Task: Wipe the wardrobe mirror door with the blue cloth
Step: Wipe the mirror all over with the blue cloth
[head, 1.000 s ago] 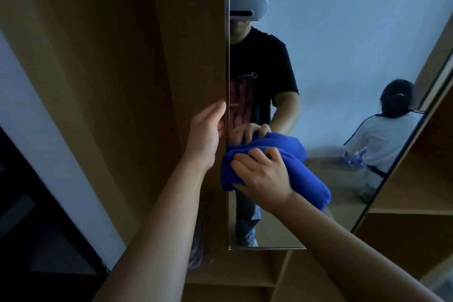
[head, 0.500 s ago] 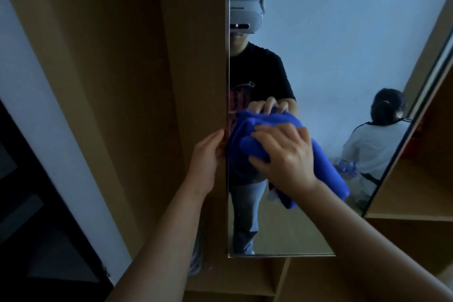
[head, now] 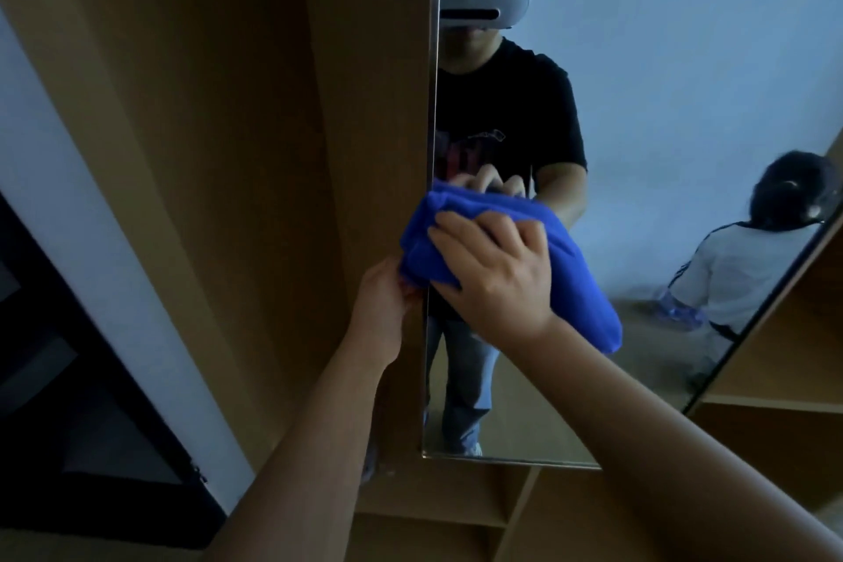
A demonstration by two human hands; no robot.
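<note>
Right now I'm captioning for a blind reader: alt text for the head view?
A right hand presses a blue cloth against a wardrobe mirror near its left edge, while the left hand holds that edge. The mirror reflects the person wiping and another person crouched behind.

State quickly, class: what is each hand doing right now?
Left hand: holds the mirror door by its left edge; fingers hidden, grip cannot be told.
Right hand: fingers spread, pressing the blue cloth against the mirror.
</note>
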